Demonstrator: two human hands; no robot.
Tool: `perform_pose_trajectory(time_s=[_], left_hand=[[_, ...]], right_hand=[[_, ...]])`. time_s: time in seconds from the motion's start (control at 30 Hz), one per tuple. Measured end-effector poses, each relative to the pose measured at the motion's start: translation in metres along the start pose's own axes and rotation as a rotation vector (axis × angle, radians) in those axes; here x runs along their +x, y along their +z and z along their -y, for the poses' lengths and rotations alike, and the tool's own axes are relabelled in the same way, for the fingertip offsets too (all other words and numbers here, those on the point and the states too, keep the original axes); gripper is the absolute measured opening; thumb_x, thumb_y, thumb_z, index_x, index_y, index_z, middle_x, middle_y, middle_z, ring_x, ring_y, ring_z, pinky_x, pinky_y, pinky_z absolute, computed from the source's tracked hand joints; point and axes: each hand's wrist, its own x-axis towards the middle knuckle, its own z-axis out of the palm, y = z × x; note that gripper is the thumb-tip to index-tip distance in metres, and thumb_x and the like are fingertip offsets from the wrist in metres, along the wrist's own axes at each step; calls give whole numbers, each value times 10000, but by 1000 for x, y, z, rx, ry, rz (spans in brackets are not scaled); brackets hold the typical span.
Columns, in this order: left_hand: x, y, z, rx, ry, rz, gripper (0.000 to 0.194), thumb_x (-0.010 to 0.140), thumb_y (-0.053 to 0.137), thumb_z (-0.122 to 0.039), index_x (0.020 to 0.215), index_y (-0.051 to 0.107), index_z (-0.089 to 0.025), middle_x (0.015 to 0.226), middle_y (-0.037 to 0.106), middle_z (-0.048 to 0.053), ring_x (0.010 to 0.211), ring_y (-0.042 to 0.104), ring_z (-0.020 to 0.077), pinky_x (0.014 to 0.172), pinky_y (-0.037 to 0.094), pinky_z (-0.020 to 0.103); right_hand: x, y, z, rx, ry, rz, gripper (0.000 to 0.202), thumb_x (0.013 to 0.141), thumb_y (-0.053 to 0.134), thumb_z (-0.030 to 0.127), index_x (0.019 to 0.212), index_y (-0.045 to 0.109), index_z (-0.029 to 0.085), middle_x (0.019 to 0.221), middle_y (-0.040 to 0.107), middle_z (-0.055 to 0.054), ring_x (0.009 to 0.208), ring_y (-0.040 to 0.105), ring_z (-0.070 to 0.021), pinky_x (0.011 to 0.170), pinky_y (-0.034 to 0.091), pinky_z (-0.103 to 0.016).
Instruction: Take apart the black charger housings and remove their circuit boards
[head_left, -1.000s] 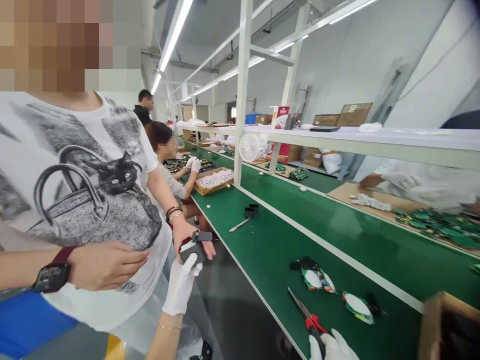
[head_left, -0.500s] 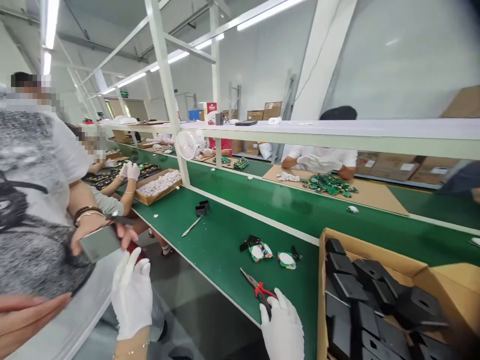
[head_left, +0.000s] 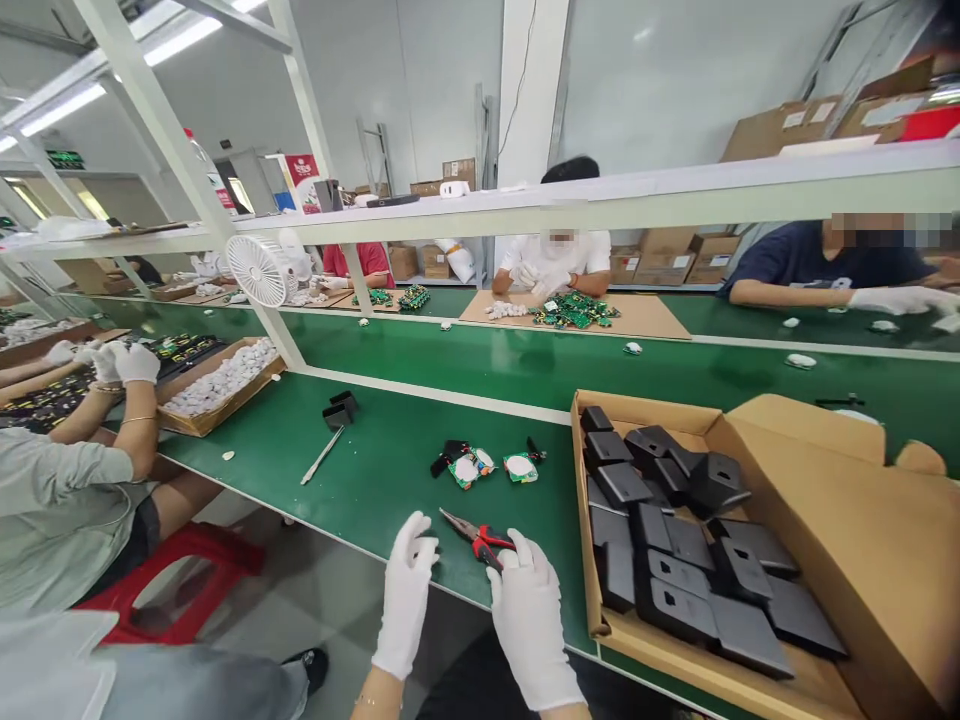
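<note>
My right hand (head_left: 527, 610), in a white glove, is closed around the red-and-black handles of long-nose pliers (head_left: 480, 540). Their pointed jaws face away to the left, just over the green bench top. Close by on the left is my left hand (head_left: 407, 585), also gloved, holding nothing, its fingers curled a little and apart near the bench edge. Beyond the pliers lie two small green circuit boards with white round parts, one circuit board (head_left: 470, 466) beside black pieces and another circuit board (head_left: 521, 467) to its right.
An open cardboard box (head_left: 589, 520) of black plastic housings stands at the right. Farther left lie a black housing (head_left: 340, 410) and a thin metal tool (head_left: 322, 456). A box of white parts (head_left: 221, 385) sits near a co-worker's gloved hands (head_left: 124, 362). A white fan (head_left: 257, 270) hangs on the post.
The view has swung right. My left hand has come from beside a standing person at the left to near the pliers. My right hand still holds the pliers.
</note>
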Motion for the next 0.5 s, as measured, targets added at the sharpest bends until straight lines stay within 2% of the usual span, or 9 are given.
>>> perform_pose_trajectory(time_s=[0.03,0.1,0.2,0.27,0.4,0.47,0.5], left_hand=[[5,4,-3,-15,-12,11,607,823,599,-425,1364,487,-172,1343,576,165,1000,649,226,893,544,392],[13,10,-10,-33,-27,60,628,816,613,-469,1341,507,-141,1244,634,170,876,669,202,808,571,361],[20,22,-19,-26,-34,111,549,756,683,-505,1143,645,-117,935,719,111,687,649,170,683,572,316],[23,29,-24,-11,-40,112,506,734,696,-518,1044,674,-118,865,721,90,637,635,160,638,565,300],[27,36,-33,44,-70,149,488,690,718,-512,996,681,-133,909,736,85,683,658,179,685,585,310],[33,33,-34,82,-92,166,481,658,727,-493,995,684,-153,936,737,76,758,681,209,731,596,325],[38,31,-32,108,-99,139,470,618,739,-465,975,688,-163,907,738,69,777,688,230,748,601,344]], right_hand=[[-2,2,-1,7,1,-18,112,831,582,79,860,674,136,1251,633,-175,1107,574,-369,886,500,-499],[-6,6,-3,23,-4,-60,110,834,572,73,857,662,133,1282,607,-191,1138,554,-370,884,503,-490],[-14,12,-4,49,-13,-121,124,828,567,67,869,656,142,1300,588,-183,1181,526,-358,906,500,-471],[-18,15,-4,50,15,-162,124,817,586,77,885,658,154,1286,587,-179,1190,515,-362,908,493,-482],[-20,16,-2,5,85,-216,149,802,694,225,946,666,201,1201,623,-151,1144,527,-376,903,470,-534],[-15,16,-2,-31,86,-198,216,798,722,318,988,660,238,1182,640,-112,1139,536,-365,930,455,-547],[-11,17,-2,-48,80,-175,238,806,717,346,1015,654,252,1169,649,-95,1135,545,-352,949,447,-548]])
